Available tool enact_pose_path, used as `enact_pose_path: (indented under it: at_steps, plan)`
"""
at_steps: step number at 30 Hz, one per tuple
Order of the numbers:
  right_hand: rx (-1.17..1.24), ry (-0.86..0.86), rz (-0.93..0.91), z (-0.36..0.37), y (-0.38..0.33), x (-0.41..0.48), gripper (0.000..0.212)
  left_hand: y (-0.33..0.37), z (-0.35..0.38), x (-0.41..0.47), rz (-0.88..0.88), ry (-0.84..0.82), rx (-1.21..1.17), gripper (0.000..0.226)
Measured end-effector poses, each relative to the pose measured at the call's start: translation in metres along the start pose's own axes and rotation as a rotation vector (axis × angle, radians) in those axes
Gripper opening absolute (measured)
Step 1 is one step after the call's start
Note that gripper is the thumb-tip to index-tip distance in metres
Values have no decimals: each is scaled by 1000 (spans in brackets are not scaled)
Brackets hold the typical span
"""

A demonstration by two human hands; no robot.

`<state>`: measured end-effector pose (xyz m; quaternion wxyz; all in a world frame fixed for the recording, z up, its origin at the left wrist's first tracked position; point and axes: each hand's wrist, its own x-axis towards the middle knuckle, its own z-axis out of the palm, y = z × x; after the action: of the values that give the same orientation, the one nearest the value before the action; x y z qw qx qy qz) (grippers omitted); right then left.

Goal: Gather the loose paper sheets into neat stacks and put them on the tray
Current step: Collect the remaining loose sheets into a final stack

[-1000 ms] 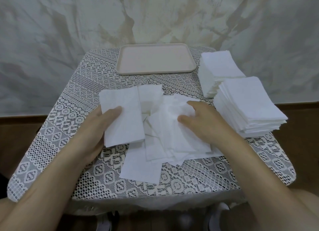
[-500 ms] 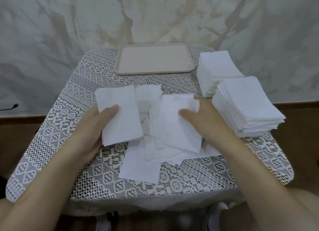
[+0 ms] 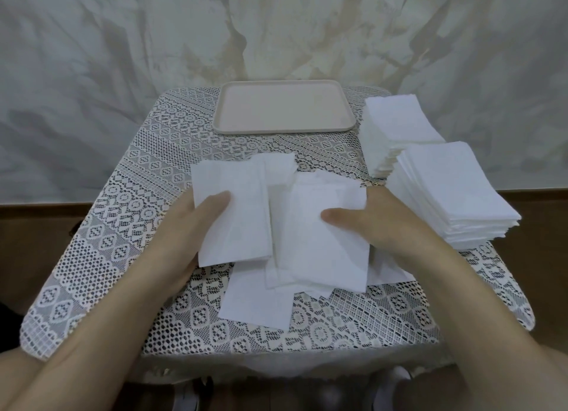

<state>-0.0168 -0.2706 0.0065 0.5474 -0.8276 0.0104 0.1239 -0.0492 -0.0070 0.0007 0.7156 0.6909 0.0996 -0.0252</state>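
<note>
Closing up now: the two held sheets, apart half a second ago, have come edge to edge. On one side the left hand [image 3: 196,223] grips its sheet [image 3: 233,214], thumb on top, fingers hidden beneath. On the other the right hand [image 3: 378,223] pinches the other sheet [image 3: 319,251] the same way (thumb plainly on top, fingers out of sight behind the paper). Both lie over the loose pile [image 3: 258,303], fanned across the middle of the lace cloth [image 3: 153,171]. Off right, the near stack [image 3: 455,195] sits just beside the right hand, the far stack [image 3: 399,118] right behind it. Up at the far edge sits the tray [image 3: 282,106], well apart from the pile.
</note>
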Motion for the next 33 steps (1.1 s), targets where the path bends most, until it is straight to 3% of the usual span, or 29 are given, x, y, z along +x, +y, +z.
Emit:
enact_pose_path:
  at_steps: [6, 8, 10, 11, 14, 28, 33]
  plan:
    - [-13, 46, -45, -1, 0, 0, 6, -1, 3, -2, 31, 6, -1, 23]
    - [36, 93, -80, -2, -2, 0, 18, 0, 4, -3, -24, 55, -94, 30]
    - [109, 136, -87, -2, -5, -1, 45, 1, 5, -3, -53, 66, -145, 42]
    - [172, 141, -95, 0, -6, -1, 46, 3, 6, -2, -49, 60, -153, 46]
    - [308, 124, -102, 9, -6, -2, 22, 6, 9, -4, -45, 75, -171, 43]
    - [314, 28, -75, 50, -24, -7, 13, 6, 12, -8, -113, 75, -177, 41]
    - [246, 86, -105, 58, -27, -6, 14, 3, 12, -7, -117, 87, -173, 44]
